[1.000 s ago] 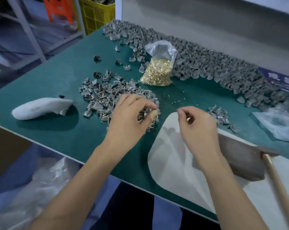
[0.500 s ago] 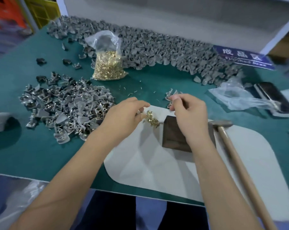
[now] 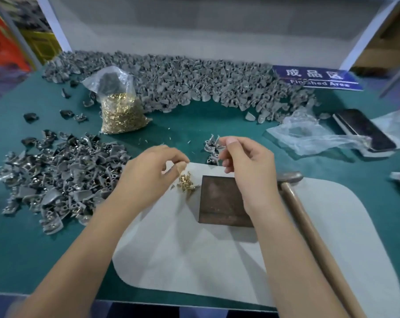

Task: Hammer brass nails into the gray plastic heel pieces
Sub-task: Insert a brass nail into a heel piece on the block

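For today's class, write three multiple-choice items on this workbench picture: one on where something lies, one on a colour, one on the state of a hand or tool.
1. Where does the small heap of loose brass nails lie?
A. On the white mat, left of the dark metal block
B. On top of the phone
C. On the blue sign

2. What colour is the table top?
A. Red
B. Teal green
C. Yellow

3. What is the state of the hammer?
A. Raised in the right hand
B. Gripped by the left hand
C. Lying on the white mat, unheld

Answers:
1 A: the nails rest on the white mat beside the dark metal block.
2 B: the bare surface around the piles is teal green.
3 C: the hammer lies to the right of the right hand, and the left hand is not on it either.
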Available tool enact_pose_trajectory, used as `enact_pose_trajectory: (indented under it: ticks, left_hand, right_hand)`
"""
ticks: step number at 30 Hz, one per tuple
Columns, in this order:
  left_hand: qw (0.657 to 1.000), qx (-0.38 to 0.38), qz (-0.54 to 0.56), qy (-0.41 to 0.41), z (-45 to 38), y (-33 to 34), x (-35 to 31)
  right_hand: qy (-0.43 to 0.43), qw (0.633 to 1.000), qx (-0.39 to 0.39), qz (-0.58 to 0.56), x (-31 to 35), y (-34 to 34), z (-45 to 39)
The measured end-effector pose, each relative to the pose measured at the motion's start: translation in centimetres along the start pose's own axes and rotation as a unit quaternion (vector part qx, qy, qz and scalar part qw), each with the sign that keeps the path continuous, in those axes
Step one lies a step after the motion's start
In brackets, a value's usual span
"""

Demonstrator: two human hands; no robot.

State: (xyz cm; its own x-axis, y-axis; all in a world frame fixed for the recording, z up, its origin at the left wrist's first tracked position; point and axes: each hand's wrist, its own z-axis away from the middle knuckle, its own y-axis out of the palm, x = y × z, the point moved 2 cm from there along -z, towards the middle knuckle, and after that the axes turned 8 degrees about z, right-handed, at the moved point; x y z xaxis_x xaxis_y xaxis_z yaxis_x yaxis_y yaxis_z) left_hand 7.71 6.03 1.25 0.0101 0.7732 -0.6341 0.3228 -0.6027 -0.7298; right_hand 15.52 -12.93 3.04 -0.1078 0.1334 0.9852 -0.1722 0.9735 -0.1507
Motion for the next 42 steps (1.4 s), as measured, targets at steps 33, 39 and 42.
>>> enact_pose_trajectory:
  ticks: [33,39,42]
  left_hand:
    - [1.000,0.005,-0.006,0.009,-7.0,4.6,-0.8]
    - [0.999,-0.009,0.031,0.019,-6.2,4.2,-2.2]
    - [0.989,-0.019,0.144,0.008,-5.8,4.6,-3.2]
  right_hand:
    - [-0.135,0.978,-0.005,0.158,-1.3,-3.3,-4.7]
    - [-0.124,0.985,0.033,0.118,-1.5,-3.0,-4.4]
    - [-0.130,0.984,0.046,0.109,-1.3,-2.9,-4.5]
